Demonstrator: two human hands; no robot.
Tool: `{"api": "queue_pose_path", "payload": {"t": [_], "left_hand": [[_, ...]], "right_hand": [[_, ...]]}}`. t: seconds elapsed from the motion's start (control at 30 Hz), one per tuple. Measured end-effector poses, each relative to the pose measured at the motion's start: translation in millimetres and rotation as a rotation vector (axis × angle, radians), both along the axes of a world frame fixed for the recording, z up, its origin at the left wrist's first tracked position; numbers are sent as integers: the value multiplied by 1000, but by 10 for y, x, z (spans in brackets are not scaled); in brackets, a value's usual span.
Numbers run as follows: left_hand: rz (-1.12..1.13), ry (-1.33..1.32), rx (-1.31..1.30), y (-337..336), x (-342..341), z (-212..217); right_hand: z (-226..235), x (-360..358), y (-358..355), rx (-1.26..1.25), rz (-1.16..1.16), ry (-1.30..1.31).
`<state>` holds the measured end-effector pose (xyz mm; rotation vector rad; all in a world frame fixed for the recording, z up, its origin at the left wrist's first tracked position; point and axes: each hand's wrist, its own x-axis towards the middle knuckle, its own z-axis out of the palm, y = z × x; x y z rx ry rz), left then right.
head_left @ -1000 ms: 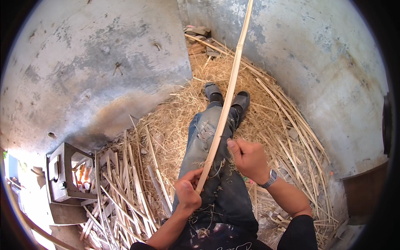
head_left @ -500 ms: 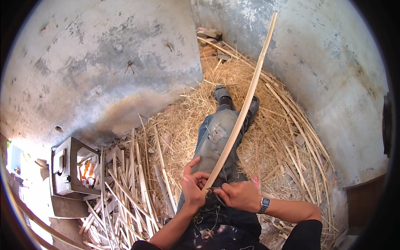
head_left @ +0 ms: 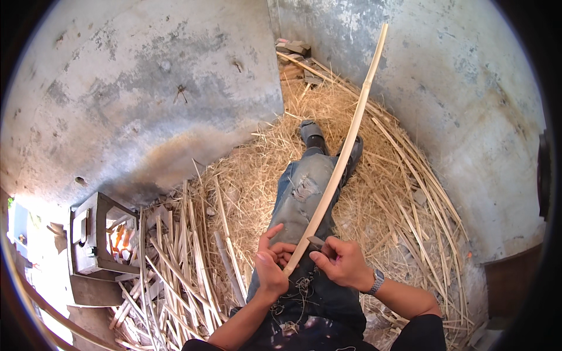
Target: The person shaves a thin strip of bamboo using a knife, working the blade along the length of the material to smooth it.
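While the left hand (head_left: 271,270) grasps the lower end of a long, pale bamboo strip (head_left: 341,167), one finger lifted clear, I see the strip slant up and away from those fingers above the outstretched legs (head_left: 293,213). The right hand (head_left: 342,263) has its fingers clenched on a small dark tool (head_left: 316,240), its tip at the strip's edge, though I cannot tell if they touch. Left of the fingers lie loose strips (head_left: 194,248); straw (head_left: 246,181) spreads beyond them.
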<state>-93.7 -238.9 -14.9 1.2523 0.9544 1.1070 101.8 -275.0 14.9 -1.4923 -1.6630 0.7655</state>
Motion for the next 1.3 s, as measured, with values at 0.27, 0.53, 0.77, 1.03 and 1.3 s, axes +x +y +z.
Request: {"api": "queue_pose_path", "payload": {"t": [0.27, 0.53, 0.77, 1.03, 1.3], "left_hand": [[81, 17, 126, -82, 36, -99], [96, 146, 229, -133, 1, -126], [205, 112, 371, -258, -69, -315], [201, 375, 318, -270, -467, -119], [267, 512, 401, -230, -598, -141]], "right_hand": [[24, -285, 12, -20, 51, 58], [44, -173, 91, -30, -7, 179], [193, 13, 287, 5, -146, 218], [435, 232, 704, 349, -399, 220], [226, 825, 1015, 293, -330, -256]]}}
